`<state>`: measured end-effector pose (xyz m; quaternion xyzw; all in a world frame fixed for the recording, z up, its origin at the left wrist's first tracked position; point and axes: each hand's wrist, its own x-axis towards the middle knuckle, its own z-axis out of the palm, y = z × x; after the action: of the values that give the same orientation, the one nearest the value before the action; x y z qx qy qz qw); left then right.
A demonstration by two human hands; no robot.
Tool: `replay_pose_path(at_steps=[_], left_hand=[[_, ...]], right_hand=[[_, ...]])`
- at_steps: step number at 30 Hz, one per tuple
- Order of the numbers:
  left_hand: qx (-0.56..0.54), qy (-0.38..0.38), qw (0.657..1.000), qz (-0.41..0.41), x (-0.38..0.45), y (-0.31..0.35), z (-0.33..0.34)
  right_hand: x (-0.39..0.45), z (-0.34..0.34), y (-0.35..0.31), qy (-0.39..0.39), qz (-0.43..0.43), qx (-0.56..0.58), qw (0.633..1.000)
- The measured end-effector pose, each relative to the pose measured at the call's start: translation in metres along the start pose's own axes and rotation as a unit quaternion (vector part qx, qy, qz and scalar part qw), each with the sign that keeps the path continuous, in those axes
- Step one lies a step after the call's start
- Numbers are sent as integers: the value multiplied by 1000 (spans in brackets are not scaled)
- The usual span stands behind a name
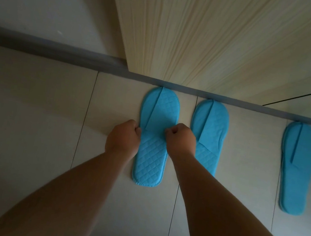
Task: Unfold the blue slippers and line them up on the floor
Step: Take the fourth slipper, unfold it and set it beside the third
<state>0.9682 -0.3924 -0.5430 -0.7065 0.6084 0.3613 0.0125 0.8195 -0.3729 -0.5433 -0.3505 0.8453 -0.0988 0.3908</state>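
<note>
1. The blue slippers lie on the pale tiled floor (29, 119) with their toes up against the grey skirting strip (59, 51) under a light wooden panel (203, 34). The left slipper (149, 157) and the middle slipper (213, 124) sit just beside each other; a third slipper (295, 169) lies well apart to the right.

2. The left hand (123, 138) and the right hand (180, 139) are both closed into loose fists at either edge of the left slipper, where the upper band meets the quilted insole. Each seems to be pinching the side of that band, though the fingertips are tucked under and I cannot see the contact.

3. From where I stand, the step in hand looks like opening this slipper's upper, which lies flat with a crease running along it.

4. The middle slipper shows the same flat crease, and so does the third, so I judge none is fully opened.

5. The next move would call for lifting the band clear of the insole while keeping the sole square to the skirting, then closing the gap to the far slipper.
</note>
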Motion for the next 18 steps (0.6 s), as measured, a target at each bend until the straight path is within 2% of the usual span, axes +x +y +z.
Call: replay_pose_path(at_steps=[18], left_hand=[[40,30,999,9,9,5,1]], right_hand=[[5,2,-5,-2,9,-3,1000]])
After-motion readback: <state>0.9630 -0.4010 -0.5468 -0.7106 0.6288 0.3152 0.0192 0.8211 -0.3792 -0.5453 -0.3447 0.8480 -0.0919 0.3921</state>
